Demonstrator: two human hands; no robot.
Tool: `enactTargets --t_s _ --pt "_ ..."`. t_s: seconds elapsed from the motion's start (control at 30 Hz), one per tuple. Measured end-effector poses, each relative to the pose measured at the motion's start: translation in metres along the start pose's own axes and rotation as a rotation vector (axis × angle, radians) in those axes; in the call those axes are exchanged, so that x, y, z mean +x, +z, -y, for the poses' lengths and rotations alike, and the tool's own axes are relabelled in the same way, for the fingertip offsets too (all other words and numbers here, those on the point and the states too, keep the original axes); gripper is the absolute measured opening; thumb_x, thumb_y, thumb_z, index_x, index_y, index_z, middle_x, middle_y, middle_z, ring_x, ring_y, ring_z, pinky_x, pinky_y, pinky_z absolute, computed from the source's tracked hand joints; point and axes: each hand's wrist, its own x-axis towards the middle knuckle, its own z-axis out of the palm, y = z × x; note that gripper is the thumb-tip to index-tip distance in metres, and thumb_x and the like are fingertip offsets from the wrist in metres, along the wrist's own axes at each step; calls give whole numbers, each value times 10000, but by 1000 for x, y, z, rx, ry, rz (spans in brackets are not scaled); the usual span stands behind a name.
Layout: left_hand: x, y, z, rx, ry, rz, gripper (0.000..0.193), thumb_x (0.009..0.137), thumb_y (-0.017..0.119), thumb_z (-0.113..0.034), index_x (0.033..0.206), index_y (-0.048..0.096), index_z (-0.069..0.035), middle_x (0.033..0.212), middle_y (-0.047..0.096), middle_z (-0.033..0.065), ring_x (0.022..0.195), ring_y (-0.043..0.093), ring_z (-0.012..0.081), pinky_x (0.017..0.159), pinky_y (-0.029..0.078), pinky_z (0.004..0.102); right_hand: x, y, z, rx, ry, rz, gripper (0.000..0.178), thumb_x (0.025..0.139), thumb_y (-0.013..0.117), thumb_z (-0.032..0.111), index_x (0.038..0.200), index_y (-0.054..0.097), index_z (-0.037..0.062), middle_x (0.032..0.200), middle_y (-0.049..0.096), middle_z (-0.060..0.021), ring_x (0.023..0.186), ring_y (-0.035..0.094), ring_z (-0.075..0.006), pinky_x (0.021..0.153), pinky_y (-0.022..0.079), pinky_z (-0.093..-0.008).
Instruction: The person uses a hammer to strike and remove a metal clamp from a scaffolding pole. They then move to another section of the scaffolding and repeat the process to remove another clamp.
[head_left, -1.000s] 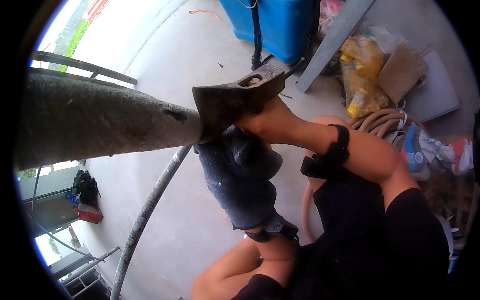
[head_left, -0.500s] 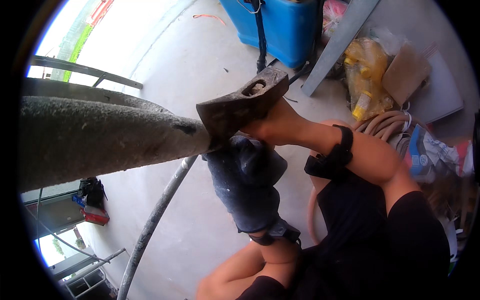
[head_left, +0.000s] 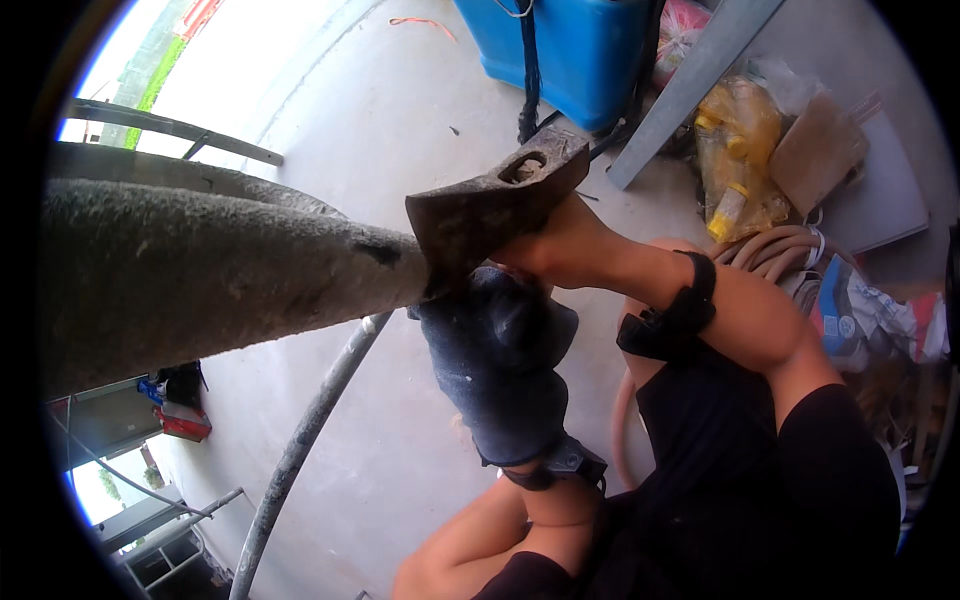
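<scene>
A dark, worn axe head (head_left: 492, 200) stands at the middle of the view, its blade edge against the end of a thick grey pole (head_left: 240, 270) that comes in from the left. Bare of any glove, my right hand (head_left: 552, 245) is wrapped close behind the axe head; the head hides most of its fingers and the handle. Just below, my left hand (head_left: 505, 335) wears a dark, dusty glove. Its fingers are curled right under the blade and the pole's end, and what they close on is hidden.
A thin grey pipe (head_left: 310, 430) slants down below the pole. At the top stands a blue plastic container (head_left: 565, 60) beside a grey metal leg (head_left: 690, 95). Yellow bottles in a bag (head_left: 740, 150), a coiled hose (head_left: 775, 250) and packaging lie on the right.
The whole view has shifted slightly, with the axe head and pole end a little farther right in it. Both hands keep their grip and the blade stays against the pole.
</scene>
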Motion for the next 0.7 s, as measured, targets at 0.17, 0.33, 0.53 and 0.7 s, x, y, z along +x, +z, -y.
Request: enactTargets --t_s 0.17,0.33,0.53,0.7 --pt "1 5 -4 -26 -84 20 476 789 639 14 1231 467 -22 943 577 35 833 569 158 719 483 273 3 2 -21 52 -75 -25 400 780 705 91 1160 601 24 1028 664 -111 921 635 -186 766 510 -326" --pt "1 1 -4 101 86 7 442 839 598 8 1254 451 -28 949 572 35 825 565 141 706 472 250 7 -7 -15 37 169 84 465 762 710 79 1206 586 17 1121 660 -129 1048 619 -211 897 495 -339" --pt "0 -1 -6 176 136 -17 461 852 594 -2 1286 440 -30 971 578 44 838 570 141 718 468 244 9 -6 -35 202 157 65 493 751 704 31 1227 578 18 1136 661 -109 1056 617 -210 916 497 -351" --pt "5 6 -12 37 31 -37 497 825 632 -16 1280 434 -29 981 588 55 839 578 156 721 476 261 7 -13 -33 227 262 90 494 755 691 6 1235 575 15 1161 657 -110 1088 610 -214 937 492 -349"
